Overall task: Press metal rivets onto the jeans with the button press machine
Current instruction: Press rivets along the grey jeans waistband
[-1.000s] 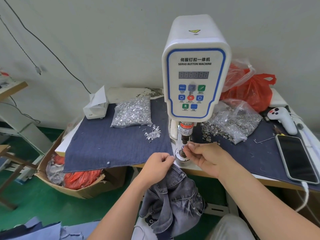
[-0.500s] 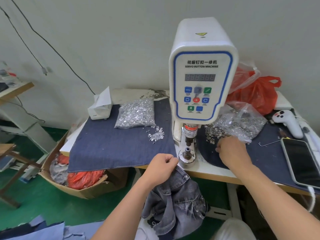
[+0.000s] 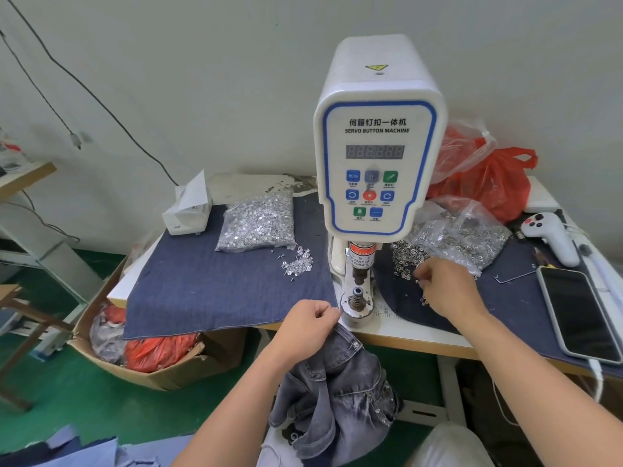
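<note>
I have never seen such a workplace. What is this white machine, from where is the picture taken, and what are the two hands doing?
The picture comes from a camera worn on the person's head, looking forward and down, so you see their own arms. The white machine is a button press, labelled "Servo Button Machine"; its panel has a display and coloured buttons. Below it is the pressing post, where metal parts are pressed into cloth. The left hand grips the edge of grey jeans, which hang below the table edge. The right hand reaches into loose small metal rings spilled from a clear bag; whether it holds one, I cannot tell. Another bag of silver rivets lies left, on blue denim cloth. A phone lies at the far right.
</note>
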Motion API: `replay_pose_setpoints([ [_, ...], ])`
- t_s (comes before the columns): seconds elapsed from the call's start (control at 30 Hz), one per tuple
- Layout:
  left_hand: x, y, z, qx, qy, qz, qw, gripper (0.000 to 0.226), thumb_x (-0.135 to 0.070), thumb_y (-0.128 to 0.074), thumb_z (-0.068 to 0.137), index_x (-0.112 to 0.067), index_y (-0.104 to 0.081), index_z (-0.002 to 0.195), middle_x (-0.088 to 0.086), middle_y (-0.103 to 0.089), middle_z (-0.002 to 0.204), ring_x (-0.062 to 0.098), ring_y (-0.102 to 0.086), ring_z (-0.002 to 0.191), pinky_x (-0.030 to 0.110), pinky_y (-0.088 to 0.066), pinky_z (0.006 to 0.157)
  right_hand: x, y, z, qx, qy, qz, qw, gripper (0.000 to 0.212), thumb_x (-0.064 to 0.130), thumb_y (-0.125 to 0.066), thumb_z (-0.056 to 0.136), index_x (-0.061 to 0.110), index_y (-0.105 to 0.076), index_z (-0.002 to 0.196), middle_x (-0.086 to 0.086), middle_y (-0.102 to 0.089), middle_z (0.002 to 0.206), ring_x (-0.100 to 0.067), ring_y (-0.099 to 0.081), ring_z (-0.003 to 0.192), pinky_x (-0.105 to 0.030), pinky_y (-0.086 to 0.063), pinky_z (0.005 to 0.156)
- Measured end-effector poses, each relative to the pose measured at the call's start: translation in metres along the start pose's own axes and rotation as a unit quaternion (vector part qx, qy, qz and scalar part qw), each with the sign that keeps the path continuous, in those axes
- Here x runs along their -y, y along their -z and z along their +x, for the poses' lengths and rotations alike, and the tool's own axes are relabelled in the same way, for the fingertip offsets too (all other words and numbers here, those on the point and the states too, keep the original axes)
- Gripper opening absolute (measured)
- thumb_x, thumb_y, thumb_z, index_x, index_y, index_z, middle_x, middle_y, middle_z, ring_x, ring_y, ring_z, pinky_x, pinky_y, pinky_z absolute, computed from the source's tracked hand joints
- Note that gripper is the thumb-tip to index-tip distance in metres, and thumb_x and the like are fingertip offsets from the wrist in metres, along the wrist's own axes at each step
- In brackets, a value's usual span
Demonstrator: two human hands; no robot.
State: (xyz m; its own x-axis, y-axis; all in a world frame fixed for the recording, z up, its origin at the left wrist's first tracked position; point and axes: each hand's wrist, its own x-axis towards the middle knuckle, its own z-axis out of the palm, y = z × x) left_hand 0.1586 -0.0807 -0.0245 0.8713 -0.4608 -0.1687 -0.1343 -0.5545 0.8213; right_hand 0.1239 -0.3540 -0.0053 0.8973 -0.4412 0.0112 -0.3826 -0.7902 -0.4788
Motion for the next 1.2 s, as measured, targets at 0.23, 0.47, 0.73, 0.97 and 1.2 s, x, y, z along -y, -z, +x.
replay_pose_setpoints([
  [0.23, 0.000, 0.000, 0.000, 0.005, -0.001, -0.009, 1.000, 0.050, -0.028, -0.058, 0.102, -0.024, -0.032, 0.059, -0.010, -0.030, 0.056, 0.009, -0.026, 0.054, 0.023, -0.024, 0.050, 0.002, 0.000, 0.002, 0.010, 0.062, -0.055, 0.997, 0.015, 0.013, -0.069, 0.094, 0.019, -0.078, 0.104, -0.002, -0.076, 0.098, -0.026, -0.068, 0.090, -0.030, -0.045, 0.075],
  [0.47, 0.000, 0.000, 0.001, 0.009, -0.002, -0.006, 1.000, 0.053, -0.027, -0.058, 0.102, -0.026, -0.032, 0.056, -0.013, -0.029, 0.054, 0.007, -0.026, 0.052, 0.019, -0.026, 0.049, 0.004, 0.000, -0.011, 0.051, 0.146, -0.100, 0.983, 0.009, 0.030, -0.075, 0.092, 0.024, -0.081, 0.087, 0.017, -0.049, 0.076, -0.020, -0.061, 0.087, -0.030, -0.037, 0.075],
  [0.73, -0.002, 0.001, -0.001, 0.011, 0.001, -0.009, 1.000, 0.052, -0.026, -0.058, 0.103, -0.025, -0.033, 0.057, -0.013, -0.029, 0.053, 0.007, -0.026, 0.051, 0.019, -0.026, 0.050, 0.030, 0.008, -0.024, 0.029, -0.019, 0.197, 0.980, 0.017, 0.033, -0.077, 0.090, 0.026, -0.074, 0.075, 0.011, -0.069, 0.070, -0.007, -0.060, 0.068, -0.026, -0.044, 0.060],
  [0.97, -0.003, 0.001, -0.001, 0.007, -0.002, -0.003, 1.000, 0.044, -0.028, -0.057, 0.103, -0.017, -0.038, 0.065, -0.001, -0.033, 0.063, 0.011, -0.028, 0.057, 0.023, -0.026, 0.052, 0.072, -0.015, -0.048, 0.205, -0.205, 0.565, 0.773, 0.009, 0.004, -0.074, 0.089, -0.003, -0.070, 0.086, -0.005, -0.055, 0.060, -0.009, -0.039, 0.045, -0.020, -0.029, 0.042],
  [1.2, -0.003, 0.001, -0.002, 0.009, 0.003, -0.010, 1.000, 0.042, -0.028, -0.058, 0.102, -0.016, -0.040, 0.066, 0.002, -0.033, 0.065, 0.012, -0.028, 0.059, 0.027, -0.026, 0.055, 0.084, -0.012, -0.051, 0.234, -0.288, 0.664, 0.649, 0.014, 0.001, -0.064, 0.095, -0.005, -0.067, 0.083, -0.009, -0.056, 0.060, -0.008, -0.046, 0.040, -0.017, -0.037, 0.037],
])
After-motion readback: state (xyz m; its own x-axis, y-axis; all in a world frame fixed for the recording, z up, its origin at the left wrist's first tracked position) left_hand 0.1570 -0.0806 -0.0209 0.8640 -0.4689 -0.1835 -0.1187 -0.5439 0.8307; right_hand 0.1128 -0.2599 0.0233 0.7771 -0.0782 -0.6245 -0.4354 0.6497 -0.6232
